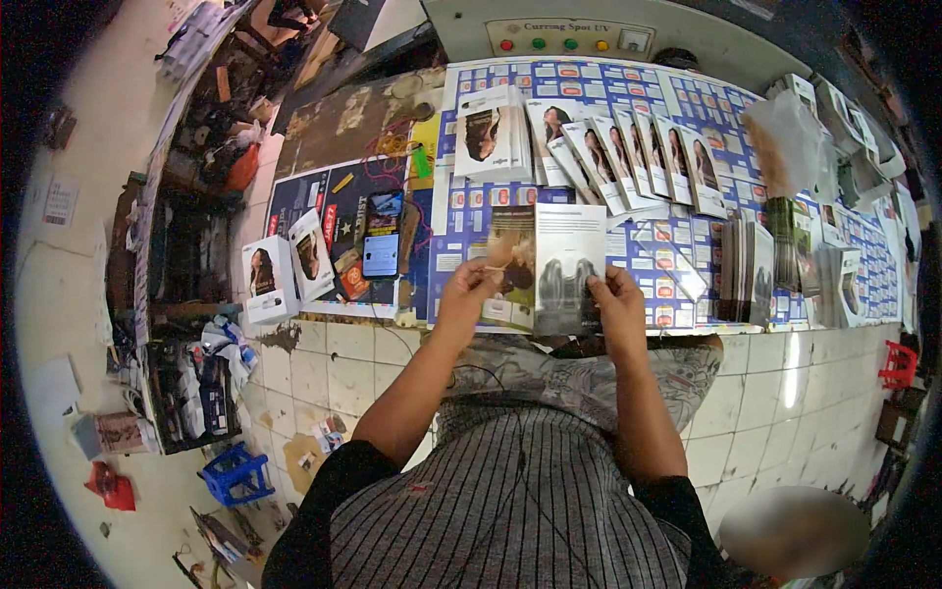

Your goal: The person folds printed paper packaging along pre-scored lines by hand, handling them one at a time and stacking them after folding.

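Observation:
Both hands hold a printed folding card (570, 236) at the table's near edge, one on each side. A brown and olive panel lies on its left and a white-to-grey panel on its right. My left hand (475, 285) is closed in a pinch on the left edge, and my right hand (618, 296) grips the right edge with the thumb on top. Beyond the card, several white cartons (643, 162) with a portrait picture lie fanned out, overlapping. A thicker stack of matching cartons (491, 137) is at their left end.
A phone (382, 236) with a lit screen lies to the left, beside two carton stacks (261, 280). Upright rows of folded cards (746, 265) and clear plastic (795, 137) are on the right. A blue stool (236, 474) is on the floor at lower left.

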Tool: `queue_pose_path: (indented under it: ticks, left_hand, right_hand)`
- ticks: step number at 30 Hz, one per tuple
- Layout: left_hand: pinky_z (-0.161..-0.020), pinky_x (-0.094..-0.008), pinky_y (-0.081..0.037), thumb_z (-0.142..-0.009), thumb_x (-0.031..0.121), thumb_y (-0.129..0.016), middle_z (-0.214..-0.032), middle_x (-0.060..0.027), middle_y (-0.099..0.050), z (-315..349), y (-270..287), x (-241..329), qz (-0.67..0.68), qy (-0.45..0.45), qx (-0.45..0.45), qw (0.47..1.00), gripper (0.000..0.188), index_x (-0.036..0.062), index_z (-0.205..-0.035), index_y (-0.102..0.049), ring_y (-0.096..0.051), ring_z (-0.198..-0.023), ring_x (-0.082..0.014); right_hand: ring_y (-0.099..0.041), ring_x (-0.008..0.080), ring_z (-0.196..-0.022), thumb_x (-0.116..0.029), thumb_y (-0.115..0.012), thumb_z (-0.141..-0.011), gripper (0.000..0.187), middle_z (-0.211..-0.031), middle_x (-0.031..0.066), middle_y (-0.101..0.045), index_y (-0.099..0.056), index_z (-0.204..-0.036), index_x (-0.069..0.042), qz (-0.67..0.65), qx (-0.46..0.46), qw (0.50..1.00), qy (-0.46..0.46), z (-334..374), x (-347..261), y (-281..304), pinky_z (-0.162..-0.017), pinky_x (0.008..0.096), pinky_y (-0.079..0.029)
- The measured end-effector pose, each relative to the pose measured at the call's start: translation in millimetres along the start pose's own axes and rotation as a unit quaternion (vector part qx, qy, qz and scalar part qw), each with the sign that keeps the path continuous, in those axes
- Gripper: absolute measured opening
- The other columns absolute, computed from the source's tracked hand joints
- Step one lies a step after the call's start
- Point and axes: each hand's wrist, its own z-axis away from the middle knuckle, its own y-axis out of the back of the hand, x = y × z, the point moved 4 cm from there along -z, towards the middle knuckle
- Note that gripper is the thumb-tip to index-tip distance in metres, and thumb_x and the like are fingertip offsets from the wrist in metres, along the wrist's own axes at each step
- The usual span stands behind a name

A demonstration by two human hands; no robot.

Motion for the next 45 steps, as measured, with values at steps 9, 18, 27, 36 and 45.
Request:
queue_pose_path:
  ticks: [9, 18, 27, 36, 45]
  left_hand:
    - [-0.112, -0.0491, -0.027, -0.086, 0.004, -0.058, -0.145, -0.0135, -0.047, 8, -48, 34, -0.645, -0.298, 0.066, 0.7, 0.063, 0.02, -0.146, -0.047, -0.037, -0.138, -0.0288]
    - [-0.116, -0.0495, -0.021, -0.09, 0.041, -0.061, -0.147, -0.004, -0.048, 8, -62, 21, -0.648, -0.356, -0.113, 0.664, 0.054, 0.0205, -0.139, -0.056, -0.035, -0.141, -0.0253]
    - [-0.115, -0.0521, -0.02, -0.081, 0.035, -0.073, -0.151, -0.0132, -0.042, 2, -49, 17, -0.654, -0.302, -0.093, 0.687, 0.063, 0.0088, -0.136, -0.056, -0.029, -0.145, -0.0323]
    - [-0.113, -0.0535, -0.024, -0.095, 0.032, -0.06, -0.149, -0.0029, -0.049, -7, 14, 39, -0.654, -0.332, -0.041, 0.679, 0.042, 0.0178, -0.134, -0.06, -0.036, -0.143, -0.0277]
    - [-0.116, -0.0505, -0.022, -0.099, 0.029, -0.053, -0.155, -0.0023, -0.042, -11, 26, 31, -0.632, -0.312, -0.07, 0.706, 0.044, 0.02, -0.143, -0.053, -0.032, -0.146, -0.027]
  right_hand:
    - [-0.065, 0.0203, -0.075, -0.017, -0.071, -0.087, 0.026, -0.083, 0.012, -0.069, -0.065, -0.105, 0.001, 0.233, 0.085, 0.963, 0.105, -29, 48, 18, -0.071, 0.0342, -0.052]
    - [-0.066, 0.0206, -0.078, -0.021, -0.061, -0.095, 0.032, -0.093, 0.0102, -0.07, -0.062, -0.121, -0.002, -0.101, -0.074, 0.984, -0.123, -24, 42, 13, -0.071, 0.0338, -0.054]
    - [-0.045, 0.0376, -0.133, -0.029, -0.061, -0.095, 0.043, -0.145, 0.0194, -0.046, -0.058, -0.132, -0.008, 0.507, -0.11, 0.749, 0.413, -22, 11, -59, -0.112, 0.0493, -0.035]
    - [-0.034, 0.0392, -0.142, -0.042, -0.061, -0.093, 0.055, -0.153, 0.0199, -0.037, -0.054, -0.137, -0.01, 0.537, -0.12, 0.744, 0.378, -28, 27, -66, -0.114, 0.0573, -0.027]
    - [-0.025, 0.0393, -0.147, -0.045, -0.066, -0.088, 0.064, -0.157, 0.02, -0.03, -0.054, -0.139, -0.009, 0.56, -0.157, 0.725, 0.37, -23, 35, -106, -0.115, 0.0603, -0.024]
